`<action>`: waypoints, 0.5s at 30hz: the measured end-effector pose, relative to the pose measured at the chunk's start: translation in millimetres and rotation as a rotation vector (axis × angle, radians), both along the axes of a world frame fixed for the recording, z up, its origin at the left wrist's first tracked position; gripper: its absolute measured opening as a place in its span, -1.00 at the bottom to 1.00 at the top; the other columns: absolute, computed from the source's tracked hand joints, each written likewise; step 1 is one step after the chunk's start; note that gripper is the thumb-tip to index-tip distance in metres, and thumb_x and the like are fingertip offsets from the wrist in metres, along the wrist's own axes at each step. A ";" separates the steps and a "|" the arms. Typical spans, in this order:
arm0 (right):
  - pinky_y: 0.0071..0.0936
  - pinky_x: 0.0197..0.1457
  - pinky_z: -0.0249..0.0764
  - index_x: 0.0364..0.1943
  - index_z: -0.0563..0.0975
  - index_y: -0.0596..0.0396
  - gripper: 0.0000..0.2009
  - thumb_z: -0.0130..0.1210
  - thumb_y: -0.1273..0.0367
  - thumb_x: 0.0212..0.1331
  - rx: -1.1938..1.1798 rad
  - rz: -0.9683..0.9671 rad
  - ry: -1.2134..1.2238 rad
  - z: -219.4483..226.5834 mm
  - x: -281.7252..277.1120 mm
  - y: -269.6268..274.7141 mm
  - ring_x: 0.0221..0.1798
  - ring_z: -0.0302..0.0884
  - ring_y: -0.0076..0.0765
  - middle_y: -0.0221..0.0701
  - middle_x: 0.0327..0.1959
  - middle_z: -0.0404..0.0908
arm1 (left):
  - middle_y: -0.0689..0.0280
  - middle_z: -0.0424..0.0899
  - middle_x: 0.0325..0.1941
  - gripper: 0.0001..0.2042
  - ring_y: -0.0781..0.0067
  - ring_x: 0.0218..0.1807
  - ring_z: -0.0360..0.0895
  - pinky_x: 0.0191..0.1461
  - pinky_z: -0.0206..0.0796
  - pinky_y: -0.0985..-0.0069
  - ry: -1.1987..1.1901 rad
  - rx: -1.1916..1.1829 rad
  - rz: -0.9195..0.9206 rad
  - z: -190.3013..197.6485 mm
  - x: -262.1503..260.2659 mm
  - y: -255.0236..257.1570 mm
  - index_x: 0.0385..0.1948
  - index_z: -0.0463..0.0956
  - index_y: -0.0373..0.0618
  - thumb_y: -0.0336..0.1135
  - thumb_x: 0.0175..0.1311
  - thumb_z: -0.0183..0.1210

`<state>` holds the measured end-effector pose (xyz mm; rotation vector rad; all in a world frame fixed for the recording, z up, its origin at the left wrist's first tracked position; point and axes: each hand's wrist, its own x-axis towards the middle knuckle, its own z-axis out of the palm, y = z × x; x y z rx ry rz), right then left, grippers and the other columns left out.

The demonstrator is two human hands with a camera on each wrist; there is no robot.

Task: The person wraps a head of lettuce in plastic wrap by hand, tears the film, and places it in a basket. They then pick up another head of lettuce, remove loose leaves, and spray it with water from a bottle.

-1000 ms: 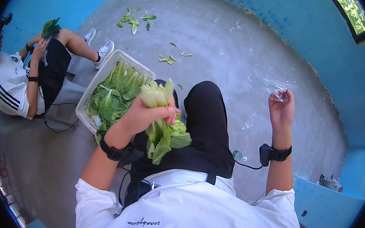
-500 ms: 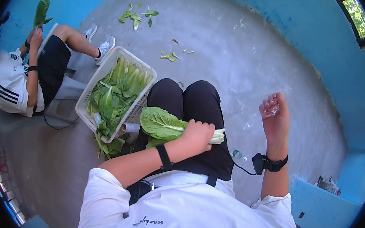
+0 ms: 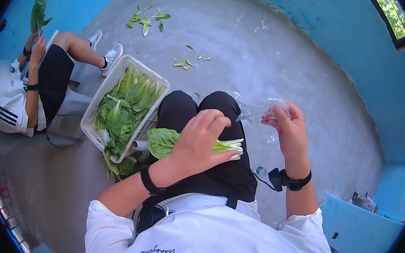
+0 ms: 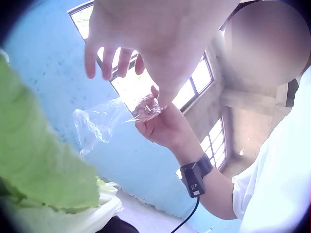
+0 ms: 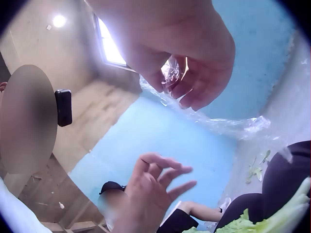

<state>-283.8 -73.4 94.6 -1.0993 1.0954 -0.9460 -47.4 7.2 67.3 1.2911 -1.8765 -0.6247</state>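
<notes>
A bunch of leafy greens (image 3: 162, 143) lies across the dark-trousered lap, its pale stem ends pointing right. Over it hovers my left hand (image 3: 196, 139), fingers spread and loosely bent, with nothing in its grasp. In the left wrist view, the bunch's broad leaf (image 4: 43, 155) fills the lower left. My right hand (image 3: 288, 131) is raised right of the knees, fingers curled around a bunched end of clear plastic film (image 5: 243, 127). In the left wrist view the crumpled film (image 4: 97, 124) trails from the right hand (image 4: 165, 126) toward the left hand.
A white plastic basket (image 3: 86, 124) full of greens stands left of the knees, a cardboard-like tube (image 3: 140, 145) beside it. Torn leaves (image 3: 144, 21) lie scattered on the grey floor. Another person (image 3: 12, 102) sits at the left holding a leaf. A bottle (image 3: 260, 170) is on the floor.
My left hand brought the greens down, laid them across the lap and let go. The right hand has moved slightly left and inward, still holding the film.
</notes>
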 end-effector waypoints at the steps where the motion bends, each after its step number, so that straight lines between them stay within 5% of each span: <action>1: -0.46 -0.11 0.61 -0.25 0.62 0.18 -0.85 0.16 0.36 0.39 0.001 0.034 0.012 4.5 6.7 0.4 -0.27 0.66 -0.52 -0.43 -0.38 0.68 | 0.18 0.46 0.00 -0.44 0.03 0.08 0.48 0.12 0.38 0.25 0.049 -0.063 0.018 9.6 2.5 -0.7 -0.09 0.43 -0.12 -0.11 -0.07 0.54; 4: -0.57 -0.17 0.56 -0.29 0.66 0.24 -0.80 0.17 0.36 0.39 0.004 0.149 0.023 14.9 33.2 4.4 -0.33 0.62 -0.59 -0.45 -0.41 0.68 | 0.14 0.52 0.01 -0.40 -0.01 0.01 0.51 0.06 0.42 0.23 0.117 -0.173 -0.021 21.0 -4.1 -8.2 -0.06 0.42 -0.11 -0.19 -0.12 0.59; 7: -0.61 -0.20 0.49 -0.29 0.66 0.29 -0.81 0.17 0.40 0.36 -0.008 0.230 0.062 19.2 54.5 9.6 -0.32 0.60 -0.60 -0.44 -0.40 0.69 | 0.18 0.55 -0.06 -0.57 0.06 -0.01 0.54 0.04 0.44 0.25 0.257 -0.158 0.069 16.9 -13.3 -10.4 -0.16 0.46 -0.13 -0.33 -0.02 0.50; 11: -0.51 -0.15 0.48 -0.28 0.62 0.27 -0.83 0.22 0.38 0.29 -0.239 0.387 0.154 33.3 58.6 13.5 -0.24 0.56 -0.52 -0.37 -0.30 0.65 | 0.22 0.59 -0.34 -0.77 0.26 -0.25 0.61 -0.08 0.46 0.41 0.493 0.067 0.061 4.1 -2.2 -9.1 -0.25 0.47 -0.20 -0.52 0.11 0.34; 15: -0.56 -0.15 0.48 -0.21 0.59 0.25 -0.80 0.32 0.41 0.19 -0.265 0.367 0.059 24.8 56.5 21.5 -0.25 0.54 -0.53 -0.39 -0.28 0.60 | 0.27 0.60 -0.22 -0.86 0.48 -0.15 0.54 0.02 0.40 0.48 0.793 0.299 -0.109 -2.2 13.1 -0.6 -0.24 0.46 -0.22 -0.56 0.20 0.19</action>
